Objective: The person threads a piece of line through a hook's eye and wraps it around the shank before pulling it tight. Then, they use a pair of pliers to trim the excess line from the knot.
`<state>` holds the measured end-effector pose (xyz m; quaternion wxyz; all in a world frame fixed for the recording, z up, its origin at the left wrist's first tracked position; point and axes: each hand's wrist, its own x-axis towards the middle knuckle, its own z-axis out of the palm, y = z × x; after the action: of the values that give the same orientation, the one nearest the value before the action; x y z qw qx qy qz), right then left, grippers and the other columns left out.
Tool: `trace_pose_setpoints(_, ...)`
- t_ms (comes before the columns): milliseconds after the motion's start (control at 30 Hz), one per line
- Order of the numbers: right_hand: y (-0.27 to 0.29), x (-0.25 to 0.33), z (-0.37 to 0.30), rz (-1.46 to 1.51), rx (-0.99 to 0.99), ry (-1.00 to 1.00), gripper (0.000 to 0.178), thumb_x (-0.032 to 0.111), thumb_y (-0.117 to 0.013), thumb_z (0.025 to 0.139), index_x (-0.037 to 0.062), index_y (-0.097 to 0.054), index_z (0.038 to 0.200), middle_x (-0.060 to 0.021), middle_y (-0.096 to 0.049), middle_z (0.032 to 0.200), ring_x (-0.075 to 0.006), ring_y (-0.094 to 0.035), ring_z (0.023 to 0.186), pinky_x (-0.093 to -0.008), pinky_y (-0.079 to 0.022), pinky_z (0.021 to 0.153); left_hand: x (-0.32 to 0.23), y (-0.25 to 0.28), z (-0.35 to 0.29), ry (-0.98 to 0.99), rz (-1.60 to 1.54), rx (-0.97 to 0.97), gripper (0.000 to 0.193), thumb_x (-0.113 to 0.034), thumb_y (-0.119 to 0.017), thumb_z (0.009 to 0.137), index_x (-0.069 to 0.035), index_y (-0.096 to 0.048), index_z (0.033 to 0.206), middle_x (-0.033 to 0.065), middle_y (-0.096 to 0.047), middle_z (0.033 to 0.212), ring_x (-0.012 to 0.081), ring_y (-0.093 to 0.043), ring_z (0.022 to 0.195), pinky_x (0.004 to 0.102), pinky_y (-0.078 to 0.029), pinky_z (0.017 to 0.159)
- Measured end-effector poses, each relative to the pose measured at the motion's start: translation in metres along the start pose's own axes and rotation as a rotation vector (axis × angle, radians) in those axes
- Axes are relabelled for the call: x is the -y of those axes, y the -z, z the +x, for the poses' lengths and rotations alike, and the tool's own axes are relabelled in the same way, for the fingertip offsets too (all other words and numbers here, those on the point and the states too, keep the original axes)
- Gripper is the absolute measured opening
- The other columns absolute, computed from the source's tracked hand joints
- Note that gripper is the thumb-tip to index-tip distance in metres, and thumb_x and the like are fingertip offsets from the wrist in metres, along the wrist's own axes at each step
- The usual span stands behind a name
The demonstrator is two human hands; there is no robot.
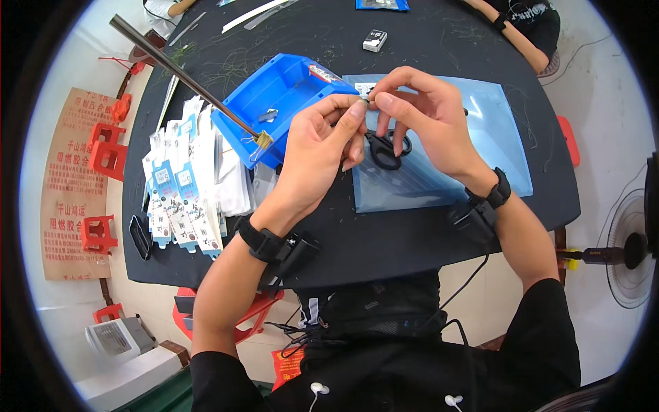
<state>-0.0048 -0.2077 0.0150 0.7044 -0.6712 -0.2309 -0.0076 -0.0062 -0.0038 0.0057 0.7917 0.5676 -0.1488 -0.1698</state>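
Note:
Over the blue mat, both hands meet fingertip to fingertip. My left hand (312, 147) pinches a tiny greenish thing (364, 101) between thumb and forefinger; it is too small to name. Bent toward the same spot, my right hand (429, 117) has its thumb and forefinger closed at the tiny thing's edge, the other fingers loosely curled. Beneath the hands lie black-handled scissors (386, 161) on the translucent blue sheet (439, 189). Left of them stands a blue plastic bin (240, 96) with a small grey piece (268, 115) inside.
A metal rod (185, 72) slants over the bin, a gold binder clip (263, 141) at its end. Flat white and blue packets (182, 182) are heaped at the left. A small white box (375, 40) lies farther back. Other people sit across the table; a fan (628, 250) stands at right.

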Motion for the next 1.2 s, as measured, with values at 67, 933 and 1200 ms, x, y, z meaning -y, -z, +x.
trace_pose_setpoints(67,0.002,-0.001,0.003,0.088,0.036,-0.052,0.022,0.020,-0.070,0.103,0.0000,-0.069,0.114,-0.0097,-0.072,0.103,-0.0137,-0.072,0.086,-0.0230,-0.057,0.055,-0.002,-0.003,-0.002,-0.016,0.028,-0.010,0.026,-0.023,-0.063,0.110,0.001,-0.065,0.119,0.0022,-0.064,0.089,0.0041,-0.055,0.062,0.0202,-0.039,0.053)
trace_pose_setpoints(933,0.014,0.008,0.009,0.345,0.052,-0.186,0.027,0.030,-0.054,0.106,0.0040,-0.062,0.105,-0.0050,-0.061,0.087,-0.0121,-0.060,0.072,-0.0260,-0.051,0.052,-0.206,-0.013,-0.058,-1.018,0.520,-0.090,0.030,-0.024,-0.056,0.112,0.004,-0.066,0.115,0.0074,-0.066,0.087,0.0101,-0.058,0.067,0.0224,-0.044,0.058)
trace_pose_setpoints(1200,0.017,0.003,0.010,0.290,0.078,-0.204,0.023,0.024,-0.064,0.103,0.0017,-0.068,0.102,-0.0079,-0.067,0.086,-0.0115,-0.067,0.071,-0.0247,-0.056,0.053,-0.260,0.007,-0.047,-1.217,-0.041,0.098,0.021,-0.016,-0.051,0.114,0.001,-0.054,0.126,0.0076,-0.061,0.102,0.0068,-0.053,0.073,0.0170,-0.047,0.057)
